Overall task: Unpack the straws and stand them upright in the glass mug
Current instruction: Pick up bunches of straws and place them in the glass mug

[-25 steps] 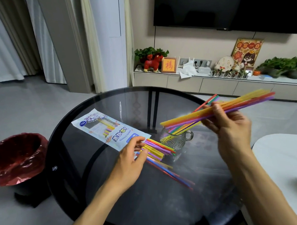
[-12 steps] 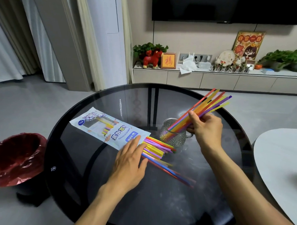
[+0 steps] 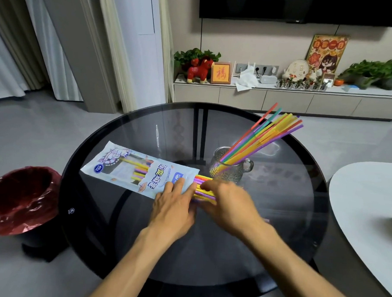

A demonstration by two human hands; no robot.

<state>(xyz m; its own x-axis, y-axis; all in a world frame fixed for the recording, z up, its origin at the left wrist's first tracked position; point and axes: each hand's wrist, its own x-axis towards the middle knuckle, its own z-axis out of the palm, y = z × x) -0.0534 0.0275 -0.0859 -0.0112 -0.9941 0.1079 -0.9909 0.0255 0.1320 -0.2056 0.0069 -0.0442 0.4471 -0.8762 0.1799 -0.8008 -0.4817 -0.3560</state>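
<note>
On straw packet (image 3: 131, 169): "HYGIENIC", "40".

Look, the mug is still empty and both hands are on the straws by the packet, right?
Not quite. The head view shows the glass mug already holds a bunch of straws, leaning out to one side. The rest fits: the left hand and right hand are on the straws at the packet's open end.

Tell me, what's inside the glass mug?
A bunch of coloured straws leans out of the glass mug toward the right. Their lower tips blur behind the patterned glass.
</note>
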